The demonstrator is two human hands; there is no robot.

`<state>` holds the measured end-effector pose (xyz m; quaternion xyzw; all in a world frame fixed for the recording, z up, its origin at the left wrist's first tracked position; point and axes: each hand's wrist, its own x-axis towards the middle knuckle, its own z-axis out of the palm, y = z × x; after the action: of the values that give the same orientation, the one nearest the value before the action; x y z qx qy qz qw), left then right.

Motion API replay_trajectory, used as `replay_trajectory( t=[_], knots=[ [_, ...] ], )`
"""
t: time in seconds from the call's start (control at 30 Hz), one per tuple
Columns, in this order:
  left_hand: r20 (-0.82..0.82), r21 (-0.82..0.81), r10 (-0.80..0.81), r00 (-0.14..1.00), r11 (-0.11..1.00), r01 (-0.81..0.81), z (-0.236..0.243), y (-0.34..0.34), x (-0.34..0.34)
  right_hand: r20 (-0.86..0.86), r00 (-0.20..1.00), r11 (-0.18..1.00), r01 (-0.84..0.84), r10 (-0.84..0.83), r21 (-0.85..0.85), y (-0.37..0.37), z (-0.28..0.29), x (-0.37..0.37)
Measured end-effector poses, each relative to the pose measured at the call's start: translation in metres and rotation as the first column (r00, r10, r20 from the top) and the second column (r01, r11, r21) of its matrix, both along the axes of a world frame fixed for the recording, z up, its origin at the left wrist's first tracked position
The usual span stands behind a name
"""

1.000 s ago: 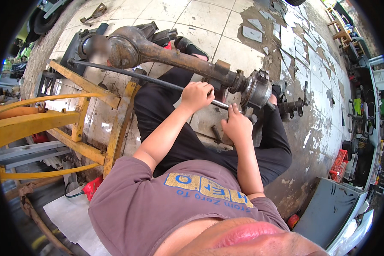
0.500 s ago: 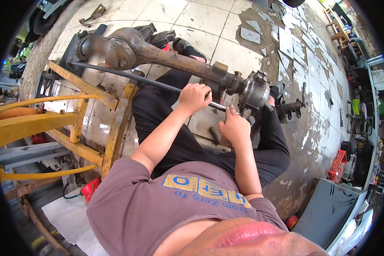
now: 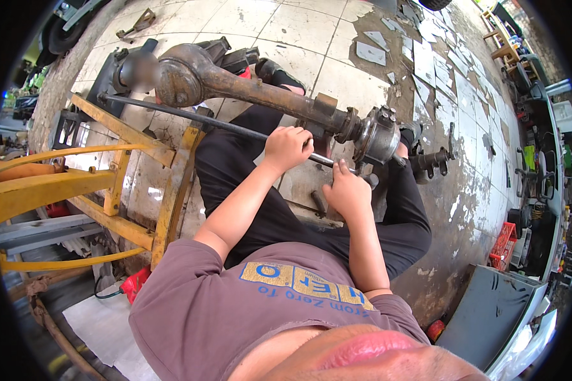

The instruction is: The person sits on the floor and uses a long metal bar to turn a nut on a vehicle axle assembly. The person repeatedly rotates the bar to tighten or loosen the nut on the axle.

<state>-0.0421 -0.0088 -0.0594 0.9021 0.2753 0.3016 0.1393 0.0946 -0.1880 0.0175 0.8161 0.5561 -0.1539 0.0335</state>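
A long dark steel rod (image 3: 219,124) slants across my lap, from the far left down toward my right knee. My left hand (image 3: 287,149) is wrapped round it past its middle, where the metal turns bright. Close to the rod's near right end is my right hand (image 3: 348,192); its index finger lies along the bright part and the other fingers are curled, partly hidden. Just beyond the rod, a rusty vehicle axle (image 3: 264,95) lies roughly parallel to it. The axle has a round differential housing (image 3: 179,75) at left and a steel hub (image 3: 382,136) at right.
Yellow metal frames (image 3: 51,185) stand close on my left. A small dark cylinder (image 3: 318,202) lies between my legs. Broken tiles (image 3: 426,63) litter the far right floor. A red crate (image 3: 503,244) and a grey metal box (image 3: 489,311) are at right.
My right hand has shifted slightly left. The rod and my left hand have moved only a little, also leftward. The axle stays in place.
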Motion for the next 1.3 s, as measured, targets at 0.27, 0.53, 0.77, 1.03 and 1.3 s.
replay_trajectory(
  t=[0.27, 0.53, 0.77, 1.03, 1.3],
  knots=[
    [-0.009, -0.006, -0.013, 1.0, 1.0, 0.013, 0.004, 0.002, 0.001, 0.007, 1.0, 1.0, -0.008, 0.008, -0.009, -0.001, 0.003, -0.005],
    [0.0, -0.011, -0.004, 1.0, 1.0, 0.004, 0.001, -0.003, 0.0, 0.0, 1.0, 1.0, -0.003, 0.003, -0.01, -0.002, 0.005, -0.005],
    [-0.011, -0.023, -0.008, 1.0, 1.0, 0.008, 0.003, -0.003, -0.001, -0.008, 1.0, 1.0, -0.023, 0.023, -0.007, -0.006, 0.001, -0.002],
    [-0.028, -0.02, -0.016, 0.999, 1.0, 0.015, 0.002, -0.002, 0.0, 0.001, 1.0, 1.0, 0.001, -0.001, -0.016, 0.004, 0.008, -0.009],
    [-0.009, -0.023, -0.016, 1.0, 1.0, 0.015, 0.0, -0.006, -0.002, 0.003, 1.0, 1.0, -0.011, 0.011, 0.028, 0.008, 0.003, -0.006]
  ],
)
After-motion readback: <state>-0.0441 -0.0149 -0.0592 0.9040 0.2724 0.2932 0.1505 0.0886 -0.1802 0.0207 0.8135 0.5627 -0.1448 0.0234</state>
